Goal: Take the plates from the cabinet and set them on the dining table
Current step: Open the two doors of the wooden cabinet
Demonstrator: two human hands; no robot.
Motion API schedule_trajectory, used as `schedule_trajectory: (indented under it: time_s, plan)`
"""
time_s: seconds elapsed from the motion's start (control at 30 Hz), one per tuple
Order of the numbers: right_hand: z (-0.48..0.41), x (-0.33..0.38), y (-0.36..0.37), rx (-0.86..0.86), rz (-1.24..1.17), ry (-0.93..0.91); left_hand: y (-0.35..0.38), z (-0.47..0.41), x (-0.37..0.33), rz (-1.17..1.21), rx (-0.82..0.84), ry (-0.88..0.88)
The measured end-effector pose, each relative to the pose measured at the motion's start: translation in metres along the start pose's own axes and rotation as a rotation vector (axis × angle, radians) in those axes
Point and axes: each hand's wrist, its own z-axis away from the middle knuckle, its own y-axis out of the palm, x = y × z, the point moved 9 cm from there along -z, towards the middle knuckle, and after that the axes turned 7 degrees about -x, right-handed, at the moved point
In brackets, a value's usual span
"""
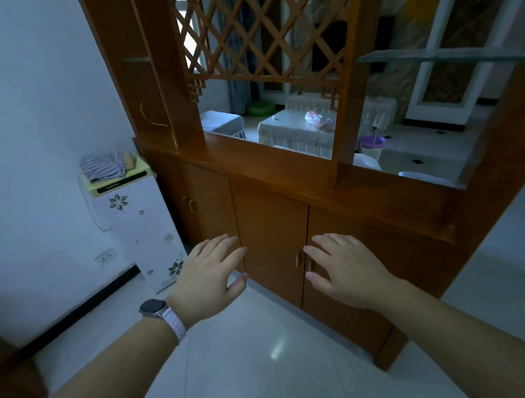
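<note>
Fingers spread on left hand and right hand, both empty, before closed cabinet doors; bare floor below.

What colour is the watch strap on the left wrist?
Pale pink strap, seen in the head view.

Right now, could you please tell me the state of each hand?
Left hand: open, fingers spread, holding nothing.
Right hand: open, holding nothing, near the cabinet door handles.
</note>
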Motion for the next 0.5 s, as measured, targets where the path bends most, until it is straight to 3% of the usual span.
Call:
schedule_trajectory:
  time_s: [0.5]
  plan:
    - [-0.142, -0.055, 0.094, 0.136, 0.028, 0.278, 0.162, -0.134, 0.126, 0.217, 0.044, 0.153]
